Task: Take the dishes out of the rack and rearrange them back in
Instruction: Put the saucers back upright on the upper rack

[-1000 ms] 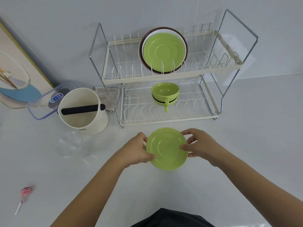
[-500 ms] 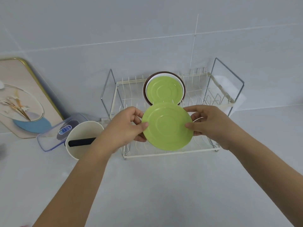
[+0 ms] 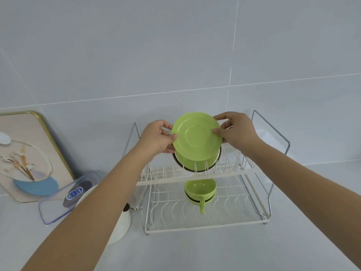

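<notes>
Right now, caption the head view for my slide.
Both hands hold a green saucer above the dish rack's upper tier.

I was looking at a home kitchen: pale tiled wall (image 3: pixel 175 55), white counter (image 3: pixel 214 251), a two-tier dish rack (image 3: pixel 224 176) holding green saucers (image 3: pixel 196 138) and cups (image 3: pixel 200 189), a framed picture (image 3: pixel 29 153) propped alongside.

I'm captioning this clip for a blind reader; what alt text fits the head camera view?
Two bare hands, left hand and right hand, grip a green saucer by its edges above the top tier of a two-tier dish rack, in front of plates already standing there. Stacked green cups sit on the lower tier.
</notes>
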